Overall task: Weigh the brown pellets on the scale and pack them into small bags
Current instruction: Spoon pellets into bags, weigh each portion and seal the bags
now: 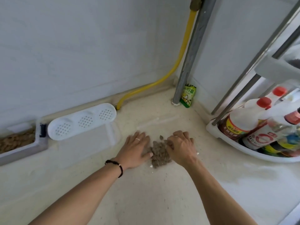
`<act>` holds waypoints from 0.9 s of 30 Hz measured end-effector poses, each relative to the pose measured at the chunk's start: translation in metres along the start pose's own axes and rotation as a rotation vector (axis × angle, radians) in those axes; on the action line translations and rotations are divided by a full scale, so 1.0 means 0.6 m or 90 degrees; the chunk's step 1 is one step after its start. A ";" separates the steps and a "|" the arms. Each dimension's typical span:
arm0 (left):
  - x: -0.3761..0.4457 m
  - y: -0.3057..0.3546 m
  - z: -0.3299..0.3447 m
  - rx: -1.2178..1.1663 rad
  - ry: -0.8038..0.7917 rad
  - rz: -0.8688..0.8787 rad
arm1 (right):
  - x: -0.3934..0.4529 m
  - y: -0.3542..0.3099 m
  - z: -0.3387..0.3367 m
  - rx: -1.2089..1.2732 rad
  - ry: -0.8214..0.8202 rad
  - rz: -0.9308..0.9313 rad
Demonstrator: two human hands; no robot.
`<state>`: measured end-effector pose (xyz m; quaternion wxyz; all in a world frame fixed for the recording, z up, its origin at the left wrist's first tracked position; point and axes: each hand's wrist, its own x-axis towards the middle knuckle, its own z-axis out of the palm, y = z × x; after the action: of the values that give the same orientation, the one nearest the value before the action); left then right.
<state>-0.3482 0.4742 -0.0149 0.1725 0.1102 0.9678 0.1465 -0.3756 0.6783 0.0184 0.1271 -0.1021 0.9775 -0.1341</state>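
A small clear bag of brown pellets (159, 151) lies on the pale counter (154, 192) in the middle of the view. My left hand (138, 148) lies flat on the bag's left side with straight fingers; it wears a ring, and a dark bead bracelet is on the wrist. My right hand (181, 146) has curled fingers and grips the bag's right and upper edge. An open grey container (24, 151) holding more brown pellets stands at the far left. No scale shows in this view.
A white perforated tray (81, 120) lies against the wall behind my left hand, with clear plastic (112, 133) beside it. A white corner rack (227, 140) of sauce bottles stands at right. A green packet (188, 96), a metal pipe (190, 62) and a yellow hose (183, 51) occupy the corner.
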 end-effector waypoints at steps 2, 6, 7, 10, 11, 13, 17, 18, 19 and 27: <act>-0.018 -0.008 -0.011 -0.002 0.042 -0.006 | 0.005 -0.018 -0.007 0.021 0.022 -0.014; -0.081 -0.059 -0.042 0.024 0.108 -0.069 | 0.032 -0.090 -0.012 0.081 0.023 -0.052; -0.100 -0.079 -0.047 0.027 0.115 -0.101 | 0.040 -0.115 -0.008 0.097 0.012 -0.071; -0.151 -0.140 -0.058 0.011 0.122 -0.207 | 0.062 -0.194 0.020 0.126 -0.023 -0.123; -0.164 -0.159 -0.058 0.005 0.115 -0.241 | 0.067 -0.216 0.032 0.128 -0.032 -0.134; -0.180 -0.190 -0.055 -0.002 0.088 -0.305 | 0.078 -0.252 0.053 0.110 -0.044 -0.140; -0.187 -0.235 -0.037 -0.019 0.049 -0.362 | 0.098 -0.290 0.089 0.040 -0.048 -0.148; -0.187 -0.240 -0.033 -0.011 0.055 -0.351 | 0.101 -0.296 0.095 0.025 -0.050 -0.147; -0.188 -0.244 -0.030 -0.001 0.067 -0.337 | 0.104 -0.301 0.100 0.017 -0.052 -0.141; -0.191 -0.248 -0.034 -0.043 0.106 -0.308 | 0.110 -0.320 0.104 0.143 -0.006 -0.102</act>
<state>-0.2750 0.3002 -0.0099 0.1256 -0.1429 0.9715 0.1417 -0.3892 0.4667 0.0007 0.1313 -0.1653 0.9445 -0.2516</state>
